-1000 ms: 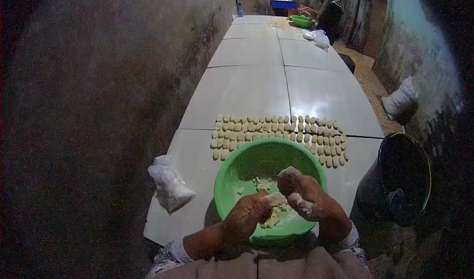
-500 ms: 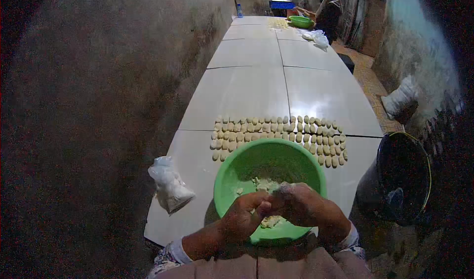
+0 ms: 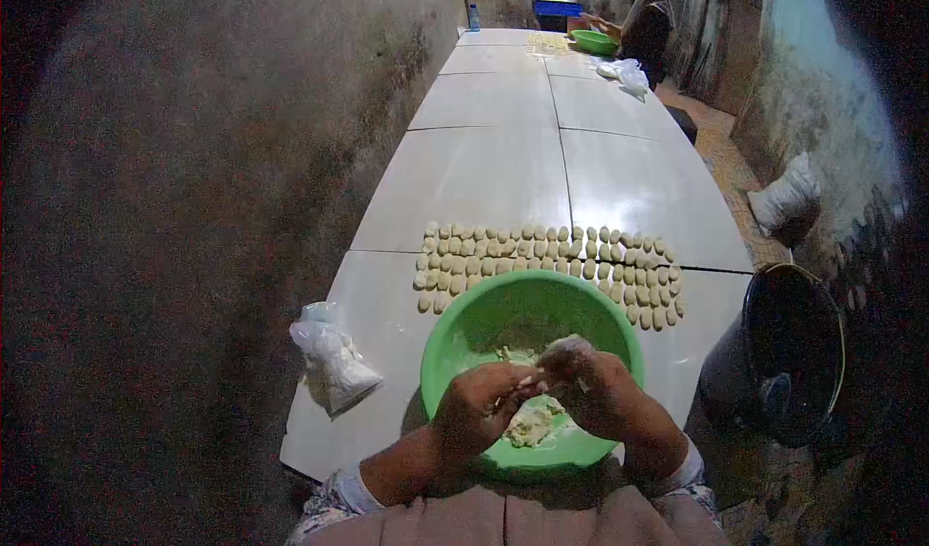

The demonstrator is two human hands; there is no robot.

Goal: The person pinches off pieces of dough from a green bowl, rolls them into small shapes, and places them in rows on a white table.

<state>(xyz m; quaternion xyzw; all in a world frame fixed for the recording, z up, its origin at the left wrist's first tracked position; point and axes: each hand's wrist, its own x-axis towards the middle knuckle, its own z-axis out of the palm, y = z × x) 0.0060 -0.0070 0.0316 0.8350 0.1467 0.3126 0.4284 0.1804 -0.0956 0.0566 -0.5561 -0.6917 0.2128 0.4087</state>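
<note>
A light green basin stands at the near end of the table, holding crumbly pale dough and white powder. Over it, my left hand has its fingers pinched together, with a small pale bit, apparently dough, at the tips. My right hand is closed close beside it, its fingers curled and dusted white; what lies inside is hidden. Beyond the basin, small oval dough pieces lie in several rows, some partly covered by the rim.
A plastic bag of white powder sits on the tiled table at left. A dark bucket stands right of the table. At the far end are another green basin, a white plastic bag and a person.
My hands have drawn slightly apart at the fingertips, and more dough shows below them. The right fingers have turned upward. At the far end, the other person's arm now shows over the basin.
</note>
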